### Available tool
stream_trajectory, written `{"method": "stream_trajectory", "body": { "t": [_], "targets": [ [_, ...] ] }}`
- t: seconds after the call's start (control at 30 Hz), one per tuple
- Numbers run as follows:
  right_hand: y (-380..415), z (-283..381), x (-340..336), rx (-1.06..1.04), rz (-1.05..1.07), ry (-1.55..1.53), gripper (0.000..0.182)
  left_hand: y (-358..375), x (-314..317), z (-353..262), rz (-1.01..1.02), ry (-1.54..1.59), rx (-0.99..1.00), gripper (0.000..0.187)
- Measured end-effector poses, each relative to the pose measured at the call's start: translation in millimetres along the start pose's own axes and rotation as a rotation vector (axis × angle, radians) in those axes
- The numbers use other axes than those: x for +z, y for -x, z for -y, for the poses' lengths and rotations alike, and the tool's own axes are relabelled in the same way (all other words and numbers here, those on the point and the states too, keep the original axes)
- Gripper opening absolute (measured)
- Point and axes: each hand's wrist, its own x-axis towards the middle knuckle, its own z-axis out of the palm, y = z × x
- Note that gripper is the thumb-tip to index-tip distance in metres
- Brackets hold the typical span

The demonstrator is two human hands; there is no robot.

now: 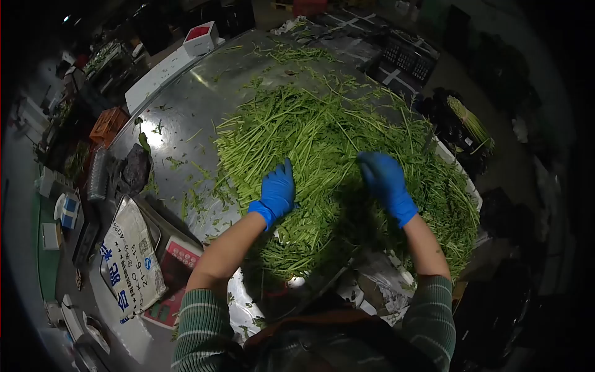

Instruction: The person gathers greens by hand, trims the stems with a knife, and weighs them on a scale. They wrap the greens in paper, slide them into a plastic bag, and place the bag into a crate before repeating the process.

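A large heap of leafy green stems (pixel 310 130) covers the middle of a metal table (pixel 180 118). Blue gloves cover both of my hands. My left hand (pixel 277 189) lies on the near left part of the heap, its fingers stretched away from me over the pale stems. To the right, my right hand (pixel 385 183) is over the leafier part, fingers extended toward the far left and slightly blurred. A dark shadowed patch of greens lies between the hands.
A printed sack (pixel 133 260) and a red box (pixel 173 273) are at near left, with a dark crumpled bag (pixel 133 170) beyond. An orange crate (pixel 109 126) stands past the table's left edge. Black crates (pixel 403 62) are at far right, near a bundle of green stalks (pixel 469 121).
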Motion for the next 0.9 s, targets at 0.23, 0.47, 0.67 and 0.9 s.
{"method": "stream_trajectory", "body": {
  "t": [0.23,0.47,0.67,0.9],
  "targets": [
    [26,47,73,-0.233,0.283,-0.052,0.018,1,-20,19,0.155,0.238,-0.001,0.101],
    [65,43,63,-0.015,0.136,-0.116,0.016,-22,-40,36,0.199,0.411,0.011,0.052],
    [60,48,63,0.004,0.166,-0.155,0.017,-74,-161,62,0.55,0.444,0.04,0.054],
    [7,77,79,0.693,0.287,-1.034,0.023,-67,-119,51,0.339,0.806,0.025,0.065]
  ]
}}
